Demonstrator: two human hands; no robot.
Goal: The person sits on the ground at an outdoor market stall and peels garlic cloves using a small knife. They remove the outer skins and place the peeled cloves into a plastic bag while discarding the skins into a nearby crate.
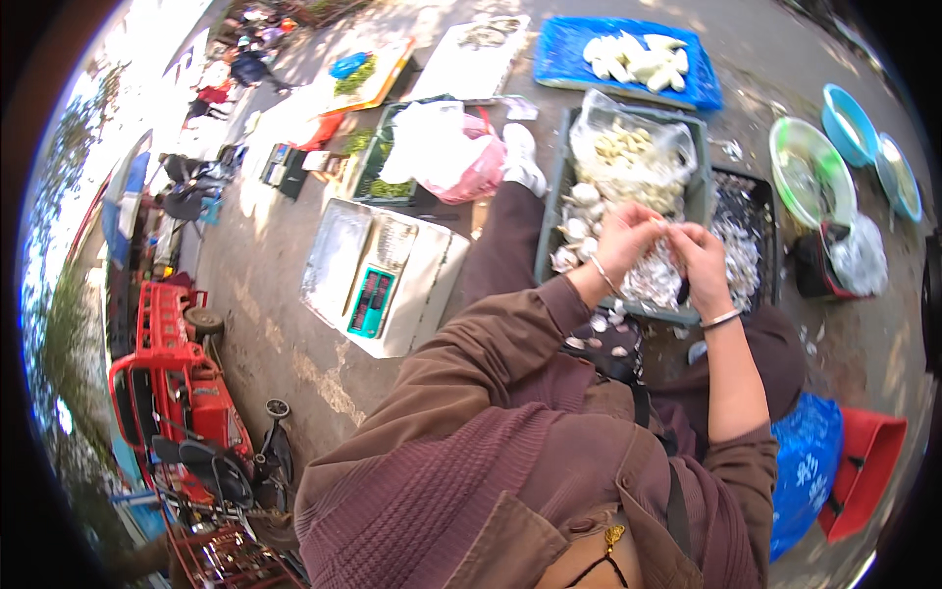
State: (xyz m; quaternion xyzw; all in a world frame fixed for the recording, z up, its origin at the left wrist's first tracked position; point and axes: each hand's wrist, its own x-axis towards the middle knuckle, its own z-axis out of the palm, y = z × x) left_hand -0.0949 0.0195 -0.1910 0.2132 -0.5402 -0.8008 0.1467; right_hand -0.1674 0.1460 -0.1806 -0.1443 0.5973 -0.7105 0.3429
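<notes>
My left hand (624, 237) and my right hand (698, 263) meet over a grey-green plastic crate (550, 213). Their thumbs and fingertips pinch together on a small pale piece (656, 220), apparently a garlic clove, mostly hidden by the fingers. Beneath them the crate holds whole garlic bulbs (578, 230) on the left and loose papery garlic skins (650, 281) at the near end. A clear plastic bag (681, 151) at its far end contains peeled garlic cloves (624, 143). Each wrist wears a bangle.
Right of the crate is a black tray (770, 221) with garlic skins, then several basins, including a green-rimmed one (780, 173). A digital scale (412, 294) stands left of my leg. Beyond lie white vegetables (636, 60) on blue plastic. A red cargo tricycle (184, 383) is parked far left.
</notes>
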